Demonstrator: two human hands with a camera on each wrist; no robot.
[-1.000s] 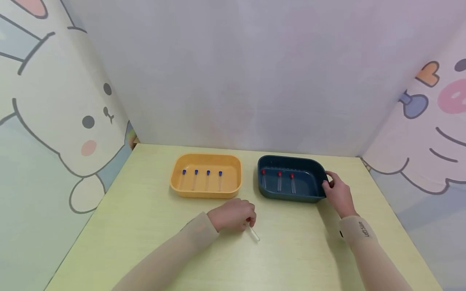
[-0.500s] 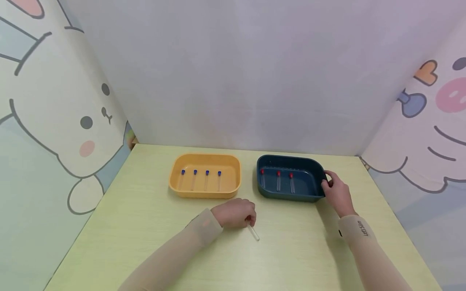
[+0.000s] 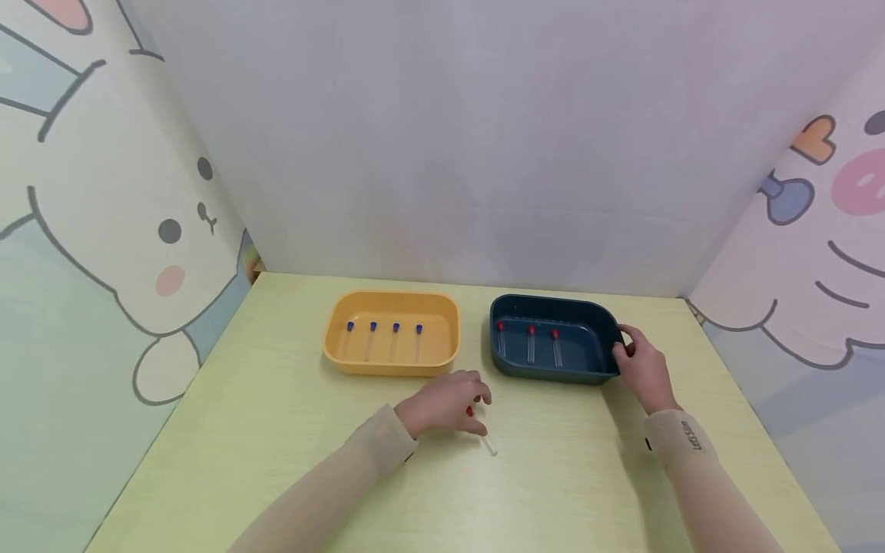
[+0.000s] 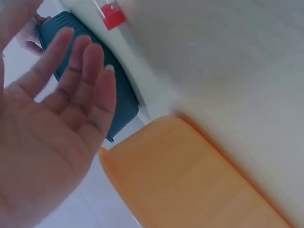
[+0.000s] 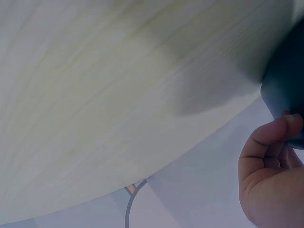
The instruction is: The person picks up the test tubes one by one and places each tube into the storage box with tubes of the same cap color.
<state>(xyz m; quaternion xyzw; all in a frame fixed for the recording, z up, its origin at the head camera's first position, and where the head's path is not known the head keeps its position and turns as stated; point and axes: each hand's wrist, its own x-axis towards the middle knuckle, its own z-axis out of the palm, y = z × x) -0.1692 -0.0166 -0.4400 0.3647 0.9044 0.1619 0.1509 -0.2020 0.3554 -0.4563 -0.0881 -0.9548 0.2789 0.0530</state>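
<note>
A clear test tube (image 3: 490, 445) with a red cap (image 4: 113, 17) lies on the table in front of the two trays. My left hand (image 3: 445, 403) hovers over it with the fingers spread apart, hiding part of the tube in the head view. In the left wrist view the fingers are loosely bent and the capped end lies apart from them. My right hand (image 3: 644, 374) grips the right-hand rim of the dark blue tray (image 3: 553, 375), thumb on the near side. Inside that tray lie three red-capped tubes (image 3: 531, 347) side by side.
Left of the dark tray stands a yellow tray (image 3: 390, 370) holding several blue-capped tubes (image 3: 371, 342) in a row. Both trays sit near the back of the pale wooden table (image 3: 546, 476). A white curtain (image 3: 442, 153) rises behind, with cartoon-printed cloth at both sides.
The left hand pinched the tube a moment ago; its fingers have now spread and let go, leaving the tube on the table with its red cap showing. The right hand stays on the tray rim.
</note>
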